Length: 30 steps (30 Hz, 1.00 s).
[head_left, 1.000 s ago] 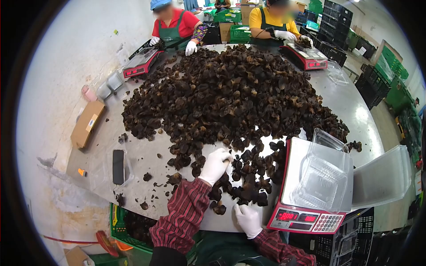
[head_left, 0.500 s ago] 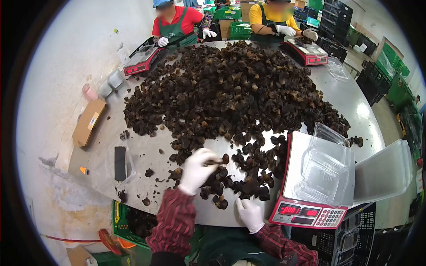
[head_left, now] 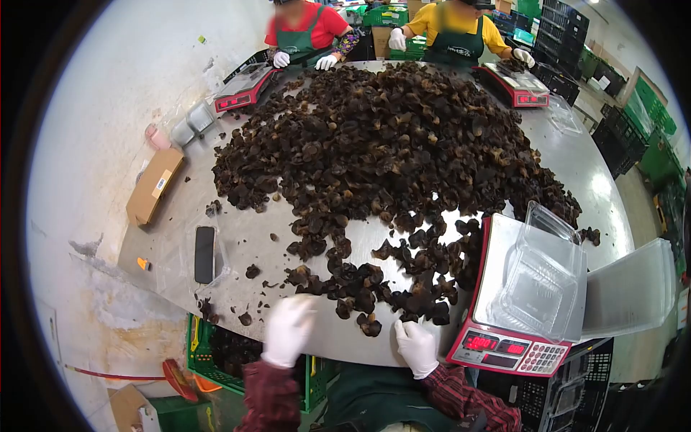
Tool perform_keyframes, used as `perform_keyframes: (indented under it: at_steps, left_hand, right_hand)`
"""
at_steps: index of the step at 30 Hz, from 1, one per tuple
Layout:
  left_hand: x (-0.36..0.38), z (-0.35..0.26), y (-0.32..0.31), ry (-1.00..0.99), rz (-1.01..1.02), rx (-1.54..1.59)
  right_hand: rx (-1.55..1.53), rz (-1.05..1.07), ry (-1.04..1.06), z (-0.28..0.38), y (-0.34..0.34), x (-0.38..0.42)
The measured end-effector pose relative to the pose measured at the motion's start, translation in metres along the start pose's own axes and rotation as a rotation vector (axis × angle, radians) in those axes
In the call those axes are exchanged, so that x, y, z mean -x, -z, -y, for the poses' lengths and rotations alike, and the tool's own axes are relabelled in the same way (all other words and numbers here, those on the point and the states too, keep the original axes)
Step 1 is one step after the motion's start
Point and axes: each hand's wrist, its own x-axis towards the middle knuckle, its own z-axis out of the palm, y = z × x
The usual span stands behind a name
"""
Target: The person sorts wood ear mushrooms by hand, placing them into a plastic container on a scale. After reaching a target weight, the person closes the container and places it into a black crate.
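Observation:
A large heap of dark dried pieces, like black fungus (head_left: 389,137), covers the middle of the metal table (head_left: 338,344). My left hand (head_left: 288,330), in a white glove, is above the table's near edge, left of the nearest pieces; its fingers are smeared by motion. My right hand (head_left: 417,348), also gloved, rests at the near edge just below the pieces, fingers curled, with nothing visible in it. To its right stands a red scale (head_left: 507,353) with a clear plastic box (head_left: 533,288) on its plate.
Stacked clear boxes (head_left: 630,288) lean right of the scale. A phone (head_left: 204,255) and a cardboard piece (head_left: 155,186) lie left. A green crate (head_left: 317,385) is below the edge. Two co-workers (head_left: 299,39) (head_left: 461,36) stand across, beside two more scales (head_left: 245,90) (head_left: 518,90).
My left hand has moved down and left, away from the pieces where it pinched a dark piece. My right hand has barely moved. The camera view has shifted slightly; the co-workers' hands have moved.

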Motion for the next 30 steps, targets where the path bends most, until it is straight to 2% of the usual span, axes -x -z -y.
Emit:
perform_keyframes:
  at_steps: [1,3,6,9,11,13,15,17,19,21,23,25,27,30]
  left_hand:
    - [-0.020,-0.028,-0.016,-0.131,0.048,-0.003]
    - [-0.045,-0.072,-0.047,-0.221,0.112,-0.037]
    - [-0.061,-0.070,-0.113,-0.309,0.190,-0.229]
    - [-0.071,-0.070,-0.120,-0.292,0.220,-0.286]
    - [-0.072,-0.074,-0.094,-0.283,0.106,-0.049]
    - [-0.065,-0.073,-0.060,-0.210,0.047,0.085]
    - [-0.054,-0.061,-0.030,-0.114,-0.118,0.203]
    - [-0.033,-0.034,-0.013,0.119,-0.207,0.312]
    - [-0.012,-0.005,-0.003,0.452,-0.203,0.523]
    - [0.004,0.013,-0.010,0.538,-0.273,0.925]
    - [0.004,0.010,-0.025,0.528,-0.294,0.986]
    - [-0.003,-0.013,-0.030,0.711,-0.172,1.333]
    - [-0.011,-0.021,-0.054,0.651,-0.108,1.591]
    - [-0.033,-0.045,-0.075,0.749,-0.046,1.593]
  right_hand:
    - [0.053,0.002,0.049,-0.001,0.000,0.000]
    - [0.044,-0.008,0.035,-0.002,-0.003,0.002]
    - [0.011,-0.022,0.008,0.001,0.001,0.000]
    - [-0.026,-0.031,-0.022,0.003,0.002,-0.002]
    - [-0.043,-0.028,-0.034,0.004,0.003,-0.005]
    - [-0.034,-0.040,-0.050,0.007,0.006,-0.005]
    - [-0.046,-0.011,-0.079,0.006,0.004,-0.003]
    - [-0.082,-0.017,-0.091,0.009,0.007,-0.005]
    - [0.000,0.001,-0.032,-0.001,0.002,-0.001]
    - [0.081,0.018,0.025,-0.001,-0.001,0.001]
    - [-0.091,0.040,-0.132,0.006,0.005,-0.002]
    - [-0.129,0.052,-0.142,0.010,0.009,-0.004]
    - [-0.054,0.048,-0.069,0.011,0.012,-0.007]
    - [-0.091,0.035,-0.117,0.002,0.003,0.001]
